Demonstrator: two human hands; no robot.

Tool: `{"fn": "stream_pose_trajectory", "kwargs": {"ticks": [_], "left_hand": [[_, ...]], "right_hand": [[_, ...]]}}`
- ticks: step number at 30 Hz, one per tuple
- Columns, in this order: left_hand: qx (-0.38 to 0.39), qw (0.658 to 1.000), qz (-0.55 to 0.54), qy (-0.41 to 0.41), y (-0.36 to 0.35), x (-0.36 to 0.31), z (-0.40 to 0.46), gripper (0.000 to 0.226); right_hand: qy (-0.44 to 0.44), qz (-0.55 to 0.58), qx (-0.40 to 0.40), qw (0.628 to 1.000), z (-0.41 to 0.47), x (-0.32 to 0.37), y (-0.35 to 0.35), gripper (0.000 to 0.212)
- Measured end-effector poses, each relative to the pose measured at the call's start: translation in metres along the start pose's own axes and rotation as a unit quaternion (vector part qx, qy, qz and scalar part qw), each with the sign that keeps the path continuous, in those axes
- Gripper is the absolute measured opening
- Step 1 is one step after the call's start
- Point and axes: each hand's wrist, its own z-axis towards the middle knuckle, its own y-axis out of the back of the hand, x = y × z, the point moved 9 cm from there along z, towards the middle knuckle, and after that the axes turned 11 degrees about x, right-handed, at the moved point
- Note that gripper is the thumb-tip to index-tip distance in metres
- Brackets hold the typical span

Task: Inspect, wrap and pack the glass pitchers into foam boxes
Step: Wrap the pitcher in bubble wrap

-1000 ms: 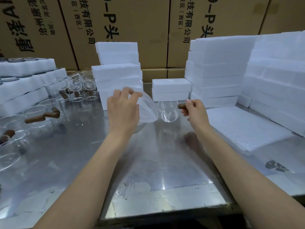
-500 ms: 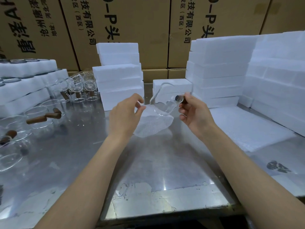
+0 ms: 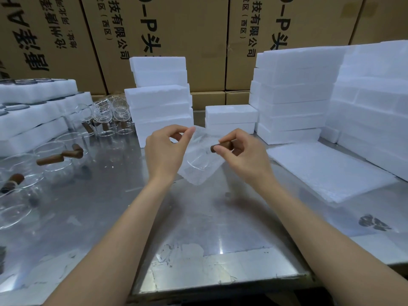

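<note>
Both hands work above mid-bench: right hand [image 3: 244, 154] pinches the glass pitcher [image 3: 202, 159] by its wooden handle [image 3: 221, 147], left hand [image 3: 164, 152] pinches the foam wrap sheet [image 3: 199, 176], apparently sleeving the glass.

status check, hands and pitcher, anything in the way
Left hand pinches foam wrap. Right hand has its grip on pitcher's wooden handle, pitcher inside wrap, above table. Nothing blocking.

brown cardboard cartons [image 3: 187, 36] printed with black characters, stacked as a wall behind the steel tabletop [image 3: 198, 217]; dark smudge [image 3: 374, 223] on the tabletop's right part, near its front edge.
</note>
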Motion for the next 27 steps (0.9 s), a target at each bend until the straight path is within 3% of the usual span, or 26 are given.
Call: {"fn": "stream_pose_trajectory", "kwargs": {"ticks": [4, 8, 14, 17, 21, 23, 27], "left_hand": [[0.032, 0.998, 0.004, -0.057, -0.017, -0.021, -0.006, 0.014], [0.070, 0.992, -0.018, -0.099, -0.032, -0.037, -0.013, 0.010], [0.131, 0.974, -0.099, -0.158, -0.045, -0.063, -0.025, 0.009], [0.060, 0.980, -0.091, -0.165, -0.023, -0.061, -0.017, 0.012], [-0.082, 0.994, -0.062, -0.031, 0.021, -0.014, 0.002, 0.021], [-0.059, 0.988, -0.129, 0.065, 0.019, 0.017, 0.007, 0.027], [0.086, 0.939, -0.273, 0.191, -0.021, 0.043, 0.005, 0.042]], "right_hand": [[0.064, -0.150, -0.018, 0.986, -0.006, 0.016, -0.015, 0.015], [0.061, -0.165, -0.012, 0.984, -0.005, 0.017, -0.025, 0.016], [-0.014, -0.053, -0.026, 0.998, -0.002, -0.004, -0.018, 0.017], [-0.084, 0.128, -0.031, 0.988, 0.002, -0.025, -0.016, 0.018], [-0.115, 0.218, -0.032, 0.969, 0.002, -0.037, -0.010, 0.002], [-0.138, 0.242, -0.012, 0.960, 0.001, -0.041, -0.014, 0.018], [-0.185, 0.278, 0.012, 0.942, 0.001, -0.051, -0.024, 0.029]]}}
